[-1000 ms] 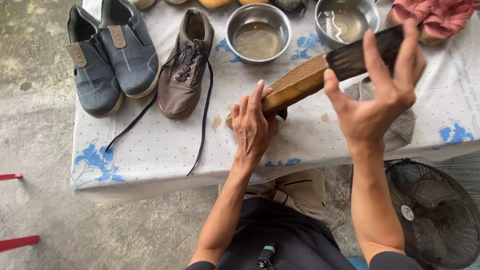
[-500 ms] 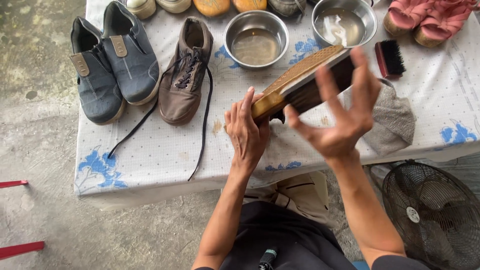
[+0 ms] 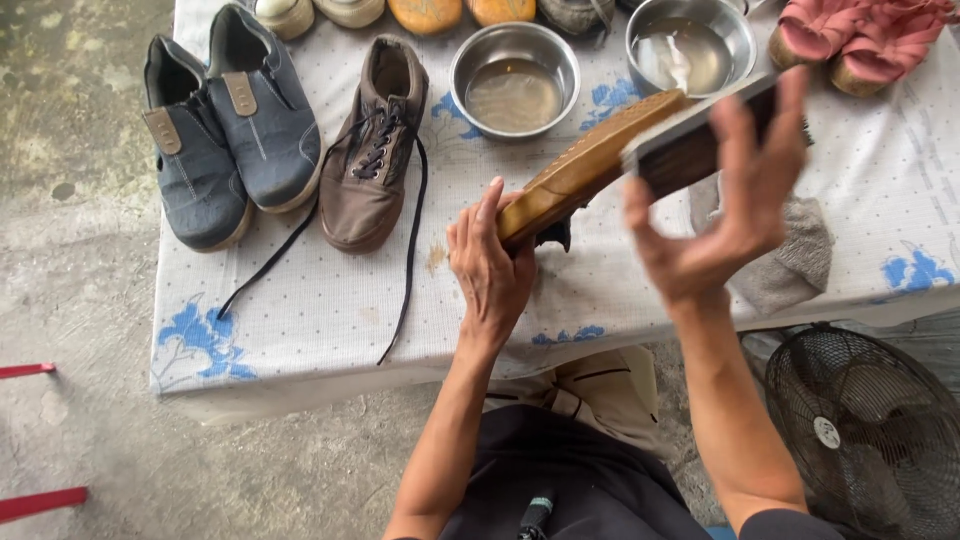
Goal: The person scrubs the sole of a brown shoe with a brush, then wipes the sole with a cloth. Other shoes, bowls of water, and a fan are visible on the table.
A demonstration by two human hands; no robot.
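Two hands work above the near edge of the table, which is covered with a white cloth printed with blue flowers. The left hand wraps around the toe end of a brown shoe held sole-up, fingers pointing upward along its side and closed on it. The shoe slants away from that hand, its tan rubber sole rising toward the right hand. The right hand grips a dark scrub brush from behind, thumb on one side and fingers curled over the far end, with the brush pressed against the heel part of the sole. The hands are apart, one at each end of the shoe.

Beyond the left hand, a brown lace-up shoe lies on the table with its black laces trailing toward the near edge. Farther left of it sits a pair of blue-grey slip-on shoes. Straight beyond the held shoe is a steel bowl with cloudy water, and a second steel bowl sits beyond the right hand. A grey rag lies on the table under the right hand. A pair of pink shoes rests at the far right corner. Below the right forearm, on the floor, stands a black fan.
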